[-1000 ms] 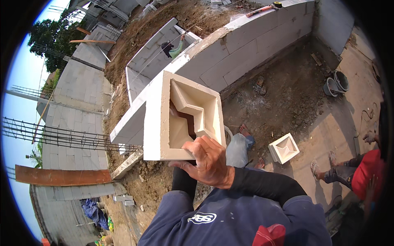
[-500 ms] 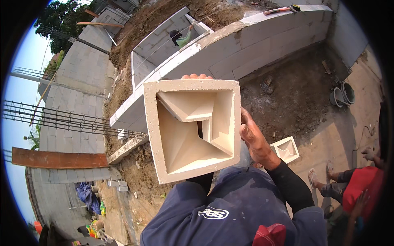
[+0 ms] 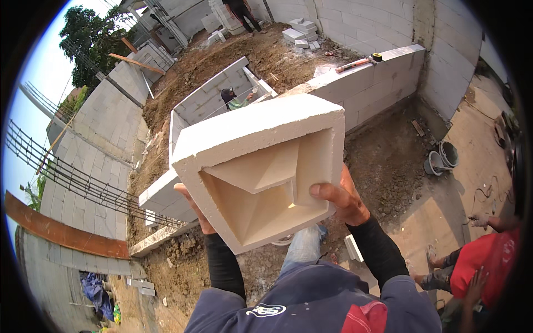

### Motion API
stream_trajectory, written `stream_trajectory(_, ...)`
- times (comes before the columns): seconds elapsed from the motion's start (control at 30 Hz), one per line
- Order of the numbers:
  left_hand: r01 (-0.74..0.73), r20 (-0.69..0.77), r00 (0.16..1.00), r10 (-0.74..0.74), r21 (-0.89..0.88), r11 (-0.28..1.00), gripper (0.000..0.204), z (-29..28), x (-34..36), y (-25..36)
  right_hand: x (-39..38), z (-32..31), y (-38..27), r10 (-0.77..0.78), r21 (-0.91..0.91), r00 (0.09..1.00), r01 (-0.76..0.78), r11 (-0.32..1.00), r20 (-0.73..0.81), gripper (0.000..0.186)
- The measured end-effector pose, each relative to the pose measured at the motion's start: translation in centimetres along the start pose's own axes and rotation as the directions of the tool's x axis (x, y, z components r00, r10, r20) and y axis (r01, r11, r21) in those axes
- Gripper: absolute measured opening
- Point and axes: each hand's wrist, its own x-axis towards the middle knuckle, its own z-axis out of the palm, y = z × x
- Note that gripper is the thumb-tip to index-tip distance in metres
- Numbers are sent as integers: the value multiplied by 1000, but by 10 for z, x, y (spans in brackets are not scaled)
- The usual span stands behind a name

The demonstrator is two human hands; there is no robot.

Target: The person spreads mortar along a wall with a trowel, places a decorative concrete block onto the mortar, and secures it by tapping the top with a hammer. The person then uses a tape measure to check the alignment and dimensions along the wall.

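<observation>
One hollow white block (image 3: 258, 126) is held tilted above the ground (image 3: 383, 172). The right hand (image 3: 345, 198) grips one edge, thumb inside, apparently to control the tilt; the left hand (image 3: 194, 210) braces the opposite side, closure partly hidden, cannot be told.

Through my feed I see the ground (image 3: 383, 183) bearing two buckets (image 3: 433, 165) close together at right, piled blocks (image 3: 302, 34) at the far end. Atop the low wall (image 3: 383, 86) I make out an orange tool (image 3: 352, 65) beside a tape measure (image 3: 377, 57).
</observation>
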Motion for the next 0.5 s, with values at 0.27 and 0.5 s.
stream_trajectory(0.27,221,-331,936,-117,298,929,90,19,-10,-42,74,-50,10,-148,-287,973,194,938,175,104)
stream_trajectory(0.5,163,-409,910,-74,186,969,83,-12,-6,-83,95,-57,46,-73,-309,983,124,943,170,104)
